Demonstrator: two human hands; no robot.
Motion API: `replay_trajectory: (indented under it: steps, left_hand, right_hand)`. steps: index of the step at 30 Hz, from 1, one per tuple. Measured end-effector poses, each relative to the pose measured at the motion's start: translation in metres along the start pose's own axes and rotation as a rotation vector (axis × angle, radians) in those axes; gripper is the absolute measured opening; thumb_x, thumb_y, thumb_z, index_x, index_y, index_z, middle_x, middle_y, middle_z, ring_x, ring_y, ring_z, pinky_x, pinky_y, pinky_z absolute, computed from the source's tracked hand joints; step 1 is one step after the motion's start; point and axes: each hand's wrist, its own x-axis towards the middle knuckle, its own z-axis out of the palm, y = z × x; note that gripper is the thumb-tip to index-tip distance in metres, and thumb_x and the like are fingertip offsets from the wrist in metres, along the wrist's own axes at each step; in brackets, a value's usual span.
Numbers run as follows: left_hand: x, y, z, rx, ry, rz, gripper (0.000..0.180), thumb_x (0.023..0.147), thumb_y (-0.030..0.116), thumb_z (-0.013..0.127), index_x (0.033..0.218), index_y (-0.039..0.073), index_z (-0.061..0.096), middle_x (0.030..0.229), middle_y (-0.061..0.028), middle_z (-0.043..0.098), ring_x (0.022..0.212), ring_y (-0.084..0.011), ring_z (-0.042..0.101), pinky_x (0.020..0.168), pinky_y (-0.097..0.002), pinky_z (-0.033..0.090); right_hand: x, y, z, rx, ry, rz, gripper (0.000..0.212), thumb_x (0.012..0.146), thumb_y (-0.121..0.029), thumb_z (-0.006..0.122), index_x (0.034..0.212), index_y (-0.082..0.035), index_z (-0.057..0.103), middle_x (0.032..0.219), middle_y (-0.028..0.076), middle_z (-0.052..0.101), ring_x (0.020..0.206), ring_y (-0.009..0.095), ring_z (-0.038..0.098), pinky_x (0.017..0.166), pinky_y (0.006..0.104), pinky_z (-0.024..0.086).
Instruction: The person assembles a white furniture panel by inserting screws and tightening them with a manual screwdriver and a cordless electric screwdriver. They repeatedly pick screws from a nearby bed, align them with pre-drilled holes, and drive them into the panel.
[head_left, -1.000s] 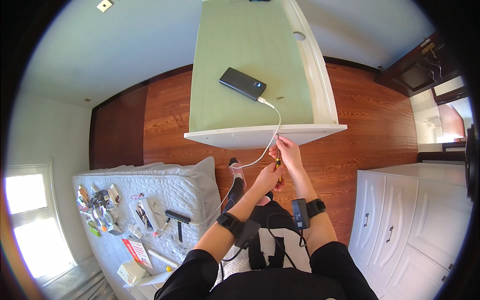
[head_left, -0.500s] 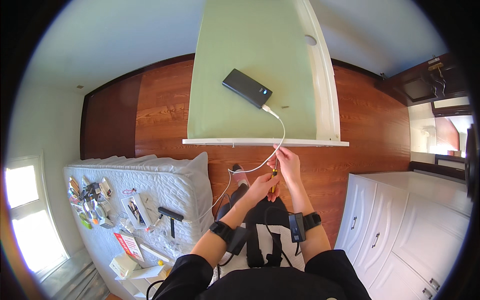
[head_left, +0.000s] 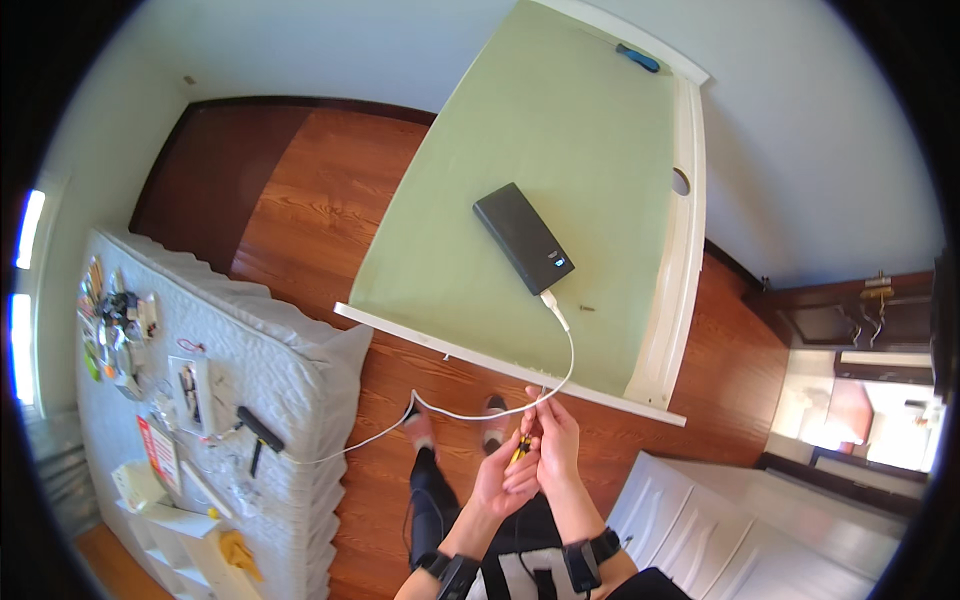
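A screwdriver with a yellow and black handle (head_left: 521,449) is in my left hand (head_left: 503,484), its fingers wrapped round the handle. My right hand (head_left: 557,445) is closed beside it, thumb and fingertips pinched close to the screwdriver's tip, at the white front edge strip (head_left: 480,364) of a panel. What the right fingertips hold is too small to make out. On the pale green panel (head_left: 450,260) lies a black power bank (head_left: 524,238) with a lit display. Its white cable (head_left: 572,350) runs down past my right fingertips and off left. A small screw (head_left: 587,308) lies near the plug.
A blue-handled screwdriver (head_left: 638,58) lies at the panel's far right corner. On the left, a white quilted mattress (head_left: 310,400) bears a black hammer-shaped tool (head_left: 260,428), a white box (head_left: 190,395) and several loose items. White cabinet doors (head_left: 690,520) stand at lower right.
The view has turned, so the panel now slants and its far corner with the blue-handled screwdriver shows. My hands remain together at the front edge strip, still holding the yellow and black screwdriver.
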Motion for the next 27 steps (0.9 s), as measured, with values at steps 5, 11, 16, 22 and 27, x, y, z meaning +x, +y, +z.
replay_trajectory:
  steps: [5,11,16,22,27]
  left_hand:
    - [0.008,-0.003,-0.014,-0.206,-0.065,-0.064,0.032,0.103,0.034,0.039,0.102,0.007,0.055,0.05,0.0035,0.032,0.035,-0.0062,0.027,0.035,-0.0211,0.019]
    - [0.01,-0.004,-0.014,-0.166,-0.183,-0.066,0.038,0.103,0.033,0.04,0.099,-0.001,0.058,0.05,0.0037,0.03,0.033,-0.0074,0.02,0.034,-0.0226,0.019]
    - [0.003,-0.004,0.0,0.108,-0.013,0.067,0.032,0.103,0.03,0.041,0.086,0.006,0.053,0.047,0.0052,0.026,0.033,-0.0074,0.021,0.033,-0.0214,0.017]
    - [0.002,0.001,0.008,0.394,0.128,0.159,0.033,0.103,0.029,0.04,0.084,0.005,0.053,0.048,0.0049,0.03,0.035,-0.0085,0.022,0.035,-0.0245,0.018]
    - [0.007,-0.016,-0.01,0.672,0.227,0.368,0.03,0.104,0.024,0.039,0.086,0.004,0.051,0.053,0.005,0.031,0.04,-0.0068,0.022,0.038,-0.024,0.016]
  right_hand:
    - [0.003,-0.003,-0.019,0.108,-0.144,0.038,0.029,0.1,-0.018,0.052,0.119,0.001,0.061,0.085,0.003,0.061,0.07,0.009,0.056,0.064,0.0203,0.047]
    - [-0.022,0.006,-0.027,-0.008,-0.17,0.138,0.038,0.102,-0.028,0.043,0.11,0.002,0.064,0.107,0.016,0.068,0.091,0.017,0.063,0.082,0.0275,0.049]
    - [-0.021,0.011,-0.016,-0.005,-0.192,-0.006,0.033,0.102,-0.027,0.044,0.097,-0.001,0.064,0.087,0.011,0.067,0.083,0.02,0.065,0.073,0.0279,0.051]
    - [-0.017,0.012,-0.008,0.026,-0.129,0.018,0.031,0.103,-0.025,0.043,0.087,-0.003,0.058,0.08,0.007,0.061,0.078,0.019,0.061,0.073,0.0299,0.05]
    - [-0.013,0.008,-0.026,-0.011,-0.26,0.074,0.031,0.104,-0.026,0.041,0.085,-0.005,0.054,0.076,0.005,0.057,0.076,0.016,0.056,0.081,0.0313,0.049]
